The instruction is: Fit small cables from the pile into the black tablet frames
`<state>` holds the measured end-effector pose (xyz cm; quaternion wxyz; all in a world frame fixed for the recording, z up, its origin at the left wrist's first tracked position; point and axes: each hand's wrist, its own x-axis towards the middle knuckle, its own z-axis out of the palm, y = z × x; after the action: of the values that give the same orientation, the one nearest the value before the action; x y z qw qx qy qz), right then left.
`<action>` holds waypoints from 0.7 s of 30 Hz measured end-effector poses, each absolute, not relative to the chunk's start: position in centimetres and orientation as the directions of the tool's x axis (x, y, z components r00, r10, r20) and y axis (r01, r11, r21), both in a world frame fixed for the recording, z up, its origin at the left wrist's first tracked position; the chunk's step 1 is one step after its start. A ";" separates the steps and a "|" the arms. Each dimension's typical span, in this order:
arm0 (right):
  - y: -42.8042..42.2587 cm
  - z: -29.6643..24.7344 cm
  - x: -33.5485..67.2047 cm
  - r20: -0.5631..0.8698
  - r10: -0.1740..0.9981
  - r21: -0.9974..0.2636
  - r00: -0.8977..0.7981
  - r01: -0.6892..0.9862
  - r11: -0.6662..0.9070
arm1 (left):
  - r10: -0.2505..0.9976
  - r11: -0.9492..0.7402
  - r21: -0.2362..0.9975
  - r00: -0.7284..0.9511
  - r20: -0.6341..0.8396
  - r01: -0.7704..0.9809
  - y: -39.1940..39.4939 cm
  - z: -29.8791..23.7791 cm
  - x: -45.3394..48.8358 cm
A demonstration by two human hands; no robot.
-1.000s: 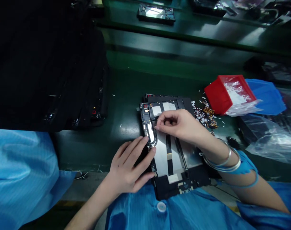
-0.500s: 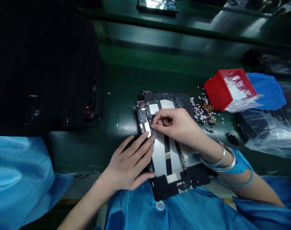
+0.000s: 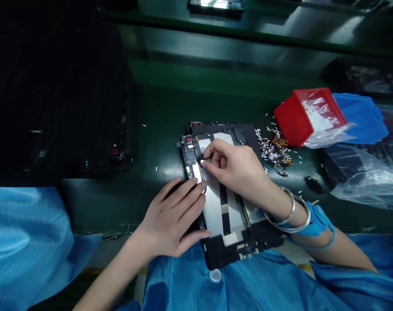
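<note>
An opened tablet (image 3: 212,207) with a silver inner plate lies tilted in front of me, its lower end overhanging the bench edge. My left hand (image 3: 175,218) rests on its left side, fingers stretched out and flat, the tips touching the edge of the plate. Over the upper left part, my right hand (image 3: 238,166) pinches a thin black cable (image 3: 205,176) between thumb and forefinger. The cable runs along the tablet's left side and is partly hidden by my fingers. Beneath the upper end sits another dark tablet unit (image 3: 229,125).
Small white pieces and brown-gold parts (image 3: 277,149) are scattered to the right. Beyond them stand a red bin (image 3: 290,119) with bagged white pieces, a blue bin (image 3: 361,116) and a clear plastic bag (image 3: 368,172). Stacked black units (image 3: 60,95) fill the left, beside a person's blue sleeve (image 3: 24,242).
My right hand has shifted slightly up and left along the tablet, still pinching. My left hand stays nearly where it was. The view has moved a little.
</note>
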<state>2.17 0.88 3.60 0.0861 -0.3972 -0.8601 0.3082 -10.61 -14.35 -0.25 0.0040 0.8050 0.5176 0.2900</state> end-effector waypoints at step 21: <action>-4.7 1.1 16.0 -0.028 0.869 -0.301 -0.494 0.833 0.464 | 0.958 0.149 0.672 -0.273 0.083 0.725 -19.1 -1.0 -6.6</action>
<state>16.04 -4.65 1.10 0.0649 -0.4987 -0.8531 0.1388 -6.57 -19.06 -1.04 0.1870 0.5731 0.7344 0.3118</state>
